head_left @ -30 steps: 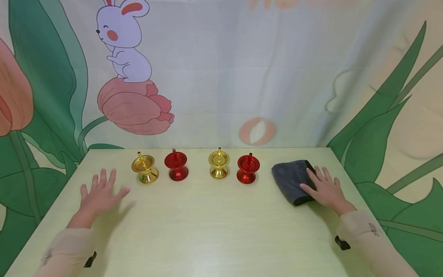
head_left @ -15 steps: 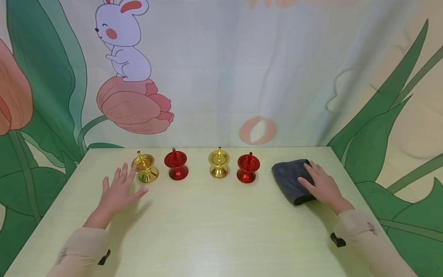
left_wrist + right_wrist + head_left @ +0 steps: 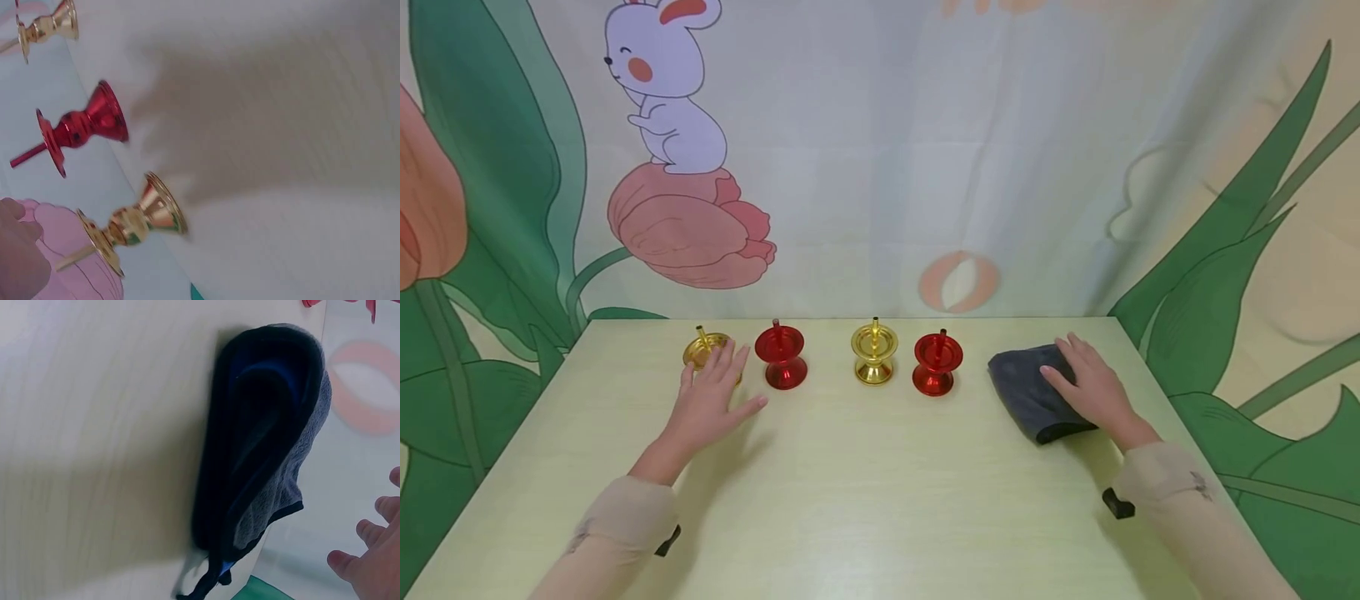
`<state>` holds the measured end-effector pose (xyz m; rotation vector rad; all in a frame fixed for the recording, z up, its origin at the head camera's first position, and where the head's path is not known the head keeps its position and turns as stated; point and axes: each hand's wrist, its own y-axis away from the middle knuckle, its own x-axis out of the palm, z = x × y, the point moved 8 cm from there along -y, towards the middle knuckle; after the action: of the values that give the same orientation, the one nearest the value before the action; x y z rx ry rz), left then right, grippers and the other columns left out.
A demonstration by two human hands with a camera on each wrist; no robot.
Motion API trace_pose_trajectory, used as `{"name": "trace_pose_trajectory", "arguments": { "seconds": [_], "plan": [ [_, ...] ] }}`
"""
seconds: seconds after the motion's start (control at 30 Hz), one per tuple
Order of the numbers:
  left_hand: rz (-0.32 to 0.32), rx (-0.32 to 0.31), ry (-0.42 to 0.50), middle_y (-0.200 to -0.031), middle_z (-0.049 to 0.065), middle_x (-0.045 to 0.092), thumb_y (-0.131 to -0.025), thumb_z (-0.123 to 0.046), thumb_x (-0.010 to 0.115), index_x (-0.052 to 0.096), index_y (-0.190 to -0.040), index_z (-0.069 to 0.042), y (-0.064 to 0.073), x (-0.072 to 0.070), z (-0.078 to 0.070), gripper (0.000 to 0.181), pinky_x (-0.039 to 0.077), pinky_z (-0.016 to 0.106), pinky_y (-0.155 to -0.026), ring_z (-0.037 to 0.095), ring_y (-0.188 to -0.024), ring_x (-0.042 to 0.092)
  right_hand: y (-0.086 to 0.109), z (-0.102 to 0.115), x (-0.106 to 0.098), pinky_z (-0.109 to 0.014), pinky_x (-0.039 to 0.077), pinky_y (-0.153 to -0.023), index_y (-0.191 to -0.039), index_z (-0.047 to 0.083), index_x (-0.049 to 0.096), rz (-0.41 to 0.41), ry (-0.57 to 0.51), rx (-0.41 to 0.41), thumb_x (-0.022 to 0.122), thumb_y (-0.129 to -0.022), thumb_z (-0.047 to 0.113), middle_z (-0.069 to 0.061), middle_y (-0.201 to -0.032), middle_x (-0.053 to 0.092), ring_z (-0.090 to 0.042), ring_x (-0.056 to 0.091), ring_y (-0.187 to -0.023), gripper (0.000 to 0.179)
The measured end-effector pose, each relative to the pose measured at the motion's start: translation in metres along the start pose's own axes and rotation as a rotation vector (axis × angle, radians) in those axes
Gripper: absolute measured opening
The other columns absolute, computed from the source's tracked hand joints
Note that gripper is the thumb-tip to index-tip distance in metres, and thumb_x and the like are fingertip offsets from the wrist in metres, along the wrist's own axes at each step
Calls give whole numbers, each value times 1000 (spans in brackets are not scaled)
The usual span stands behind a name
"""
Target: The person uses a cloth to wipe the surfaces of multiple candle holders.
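Though plush — black-edged folded cloth (image 3: 1032, 390)

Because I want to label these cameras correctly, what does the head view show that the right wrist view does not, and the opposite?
Only the head view shows the left hand, two gold stands and the printed rabbit. Only the right wrist view shows the blue patch inside the dark cloth and its black strap. Both show the right hand, the cloth, the pale table, the printed backdrop and at least one red stand, only fragments of it in the right wrist view.
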<state>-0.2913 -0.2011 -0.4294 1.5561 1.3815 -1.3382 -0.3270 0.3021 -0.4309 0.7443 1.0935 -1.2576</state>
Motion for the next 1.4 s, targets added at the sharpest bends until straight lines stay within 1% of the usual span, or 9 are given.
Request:
{"name": "trace_pose_trajectory", "arguments": {
  "seconds": [0.13,0.23,0.43,0.57,0.7,0.8,1.0,1.23,1.4],
  "plan": [
    [-21,44,-1,-146,14,19,-80,-56,50,20,-142,-12,-10,1,-20,81,6,61,-103,36,-134,14,-5,5,1,-65,19,-95,-138,2,25,-2,25,-12,40,-89,48,-25,-144,17,-44,15,-130,69],
    [-25,63,8,-146,11,22,-81,-57,48,22,-141,-12,-16,4,-32,80,7,60,-104,33,-134,15,-8,7,3,-67,20,-93,-138,2,27,1,58,-15,41,-89,49,-25,-143,17,-45,14,-130,70],
    [-14,107,54,-146,9,23,-83,-54,47,22,-141,-13,-25,13,-52,76,9,56,-106,29,-134,20,-11,6,8,-67,22,-91,-137,4,29,16,128,-4,41,-87,53,-25,-144,15,-45,10,-131,72],
    [-46,158,97,-143,10,31,-84,-48,51,25,-140,-11,-31,20,-70,72,20,54,-104,27,-130,30,-11,5,12,-67,19,-92,-138,6,27,15,158,7,42,-85,56,-24,-145,9,-44,4,-132,74],
    [-81,202,138,-138,10,39,-83,-44,54,30,-138,-9,-35,27,-91,69,32,48,-100,27,-123,42,-11,7,18,-68,16,-94,-139,7,26,18,148,6,43,-84,56,-23,-146,6,-43,1,-133,75],
    [-68,203,178,-135,9,44,-82,-43,56,33,-136,-10,-38,33,-107,68,38,45,-96,27,-117,48,-12,9,23,-68,15,-94,-140,7,24,31,145,-1,44,-84,56,-23,-146,6,-42,1,-133,76],
    [-7,170,257,-129,7,50,-81,-45,57,33,-137,-14,-49,48,-131,68,42,42,-93,26,-112,51,-16,9,32,-68,16,-95,-140,8,23,50,148,-9,46,-83,56,-22,-147,6,-43,4,-133,79],
    [13,163,333,-134,3,45,-81,-45,57,33,-137,-14,-62,61,-152,68,38,41,-97,26,-119,46,-23,8,43,-69,18,-94,-140,11,24,75,136,-1,50,-81,56,-22,-146,10,-43,4,-133,79],
    [51,132,410,-137,2,41,-81,-46,57,30,-138,-17,-71,70,-163,70,36,41,-100,23,-124,41,-27,8,52,-68,20,-93,-139,11,27,78,117,12,50,-80,56,-22,-146,13,-44,6,-132,78]
  ]
}}
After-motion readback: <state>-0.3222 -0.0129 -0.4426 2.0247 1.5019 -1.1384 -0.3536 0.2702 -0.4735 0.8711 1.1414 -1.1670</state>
